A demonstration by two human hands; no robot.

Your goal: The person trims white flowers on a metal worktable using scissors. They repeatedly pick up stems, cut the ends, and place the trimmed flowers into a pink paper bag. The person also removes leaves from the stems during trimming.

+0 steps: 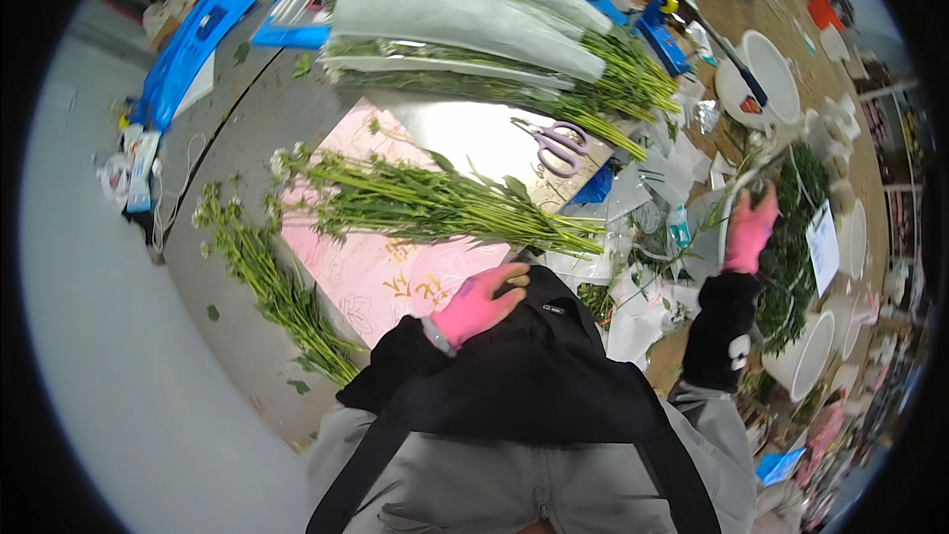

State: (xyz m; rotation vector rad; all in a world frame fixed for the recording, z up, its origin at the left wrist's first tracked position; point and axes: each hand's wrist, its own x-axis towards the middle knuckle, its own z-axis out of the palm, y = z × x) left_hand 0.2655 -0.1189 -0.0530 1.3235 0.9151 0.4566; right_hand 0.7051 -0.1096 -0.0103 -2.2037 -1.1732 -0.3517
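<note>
My left hand (478, 304), in a pink fingerless glove, is near the table's front edge with fingers apart and nothing seen in it. Out to the right, my right hand (751, 230), in a like glove, reaches over a white bucket (730, 226) beside a mass of dark green foliage (793, 259); whether it touches a stem there I cannot tell. A bunch of white-flowered green stems (437, 204) lies on pink printed paper (393, 282). To its left lies a second bunch (282, 289). Purple-handled scissors (561, 148) rest on a shiny metal sheet (474, 130) behind the stems.
Flower bunches in white sleeves (467, 22) lie at the table's back. Blue tape dispensers (660, 37) stand beyond their stem ends. Plastic scraps (637, 311) and cut leaves lie to my right. More white buckets (801, 356) stand right. A blue packet (193, 37) lies back left.
</note>
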